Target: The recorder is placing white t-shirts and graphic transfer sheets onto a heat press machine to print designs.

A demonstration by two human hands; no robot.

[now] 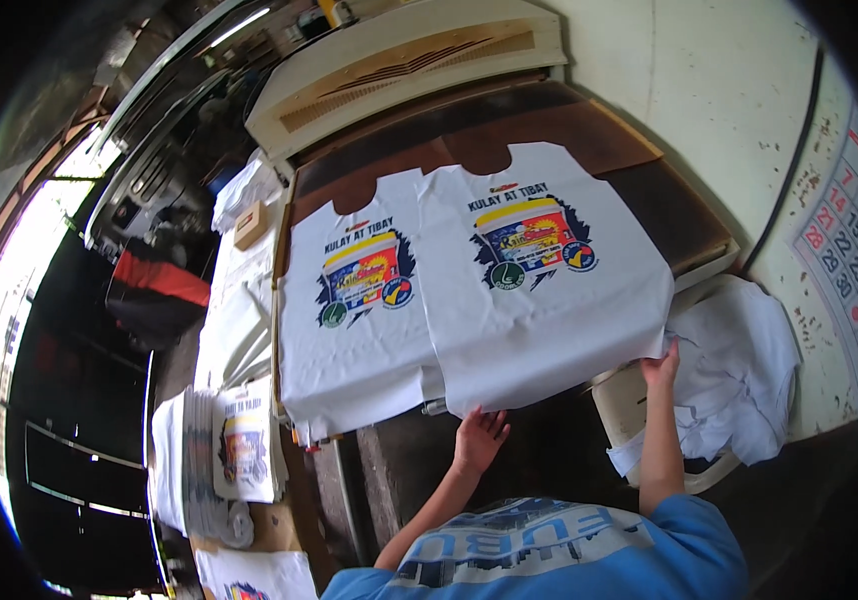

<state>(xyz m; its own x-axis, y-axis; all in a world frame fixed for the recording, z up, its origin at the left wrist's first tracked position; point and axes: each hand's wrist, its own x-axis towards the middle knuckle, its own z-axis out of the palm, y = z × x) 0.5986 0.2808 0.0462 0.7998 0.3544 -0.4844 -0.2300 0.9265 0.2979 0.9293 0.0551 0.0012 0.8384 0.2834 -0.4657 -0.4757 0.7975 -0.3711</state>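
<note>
Two white printed T-shirts lie flat side by side on a dark brown board (569, 130). The right shirt (539, 300) overlaps the left shirt (349, 340); each carries a colourful paint-bucket print. My left hand (479, 438) touches the near hem of the right shirt, fingers spread. My right hand (661, 366) pinches that shirt's near right corner at the board's edge.
A heap of white cloth (739, 370) rests on a pale plastic chair at the right. A stack of printed shirts (239, 450) lies on a bench at the left. A cream panel (399, 60) stands behind the board. A calendar (849, 260) hangs on the wall.
</note>
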